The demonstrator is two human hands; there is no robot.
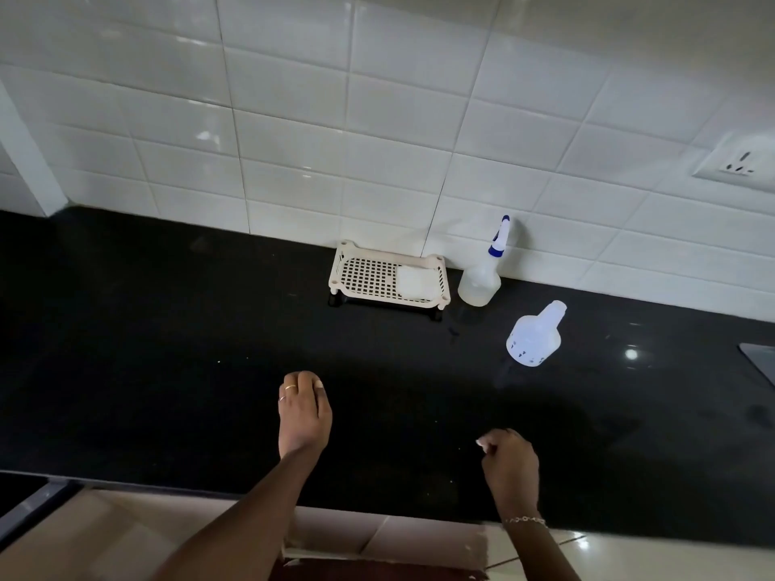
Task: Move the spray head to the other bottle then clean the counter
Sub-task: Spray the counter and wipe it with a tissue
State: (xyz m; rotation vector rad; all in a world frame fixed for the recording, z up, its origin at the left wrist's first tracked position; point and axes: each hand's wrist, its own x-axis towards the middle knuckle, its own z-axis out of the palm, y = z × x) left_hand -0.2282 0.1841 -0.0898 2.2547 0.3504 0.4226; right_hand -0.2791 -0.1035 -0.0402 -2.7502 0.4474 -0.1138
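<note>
White glossy tiles back a black polished desk (167,329) that fills the middle of the frame. Neither hand holds anything. At lower centre the left hand (304,413) hovers low over the desk with its fingers curled loosely downward – a narrow, empty grip, with 2 rings showing on the fingers. At lower right the right hand (509,463) is drawn into a loose fist, also an empty grip, with a thin bracelet (524,520) at the wrist.

Well above both hands, right of centre, lie the task's things. A clear bottle (480,283) stands against the tiled wall with the blue-and-white spray head (501,236) still screwed on top. Near it, lower and further right, a second bottle (534,335) with an open neck and no head rests on the desk, well apart from either hand.

Just left of the first bottle sits a beige perforated tray (365,274) on short legs, with a white folded cloth or sponge (415,283) in its right end – I cannot tell which. A wall socket (736,163) shows at the upper right edge.
</note>
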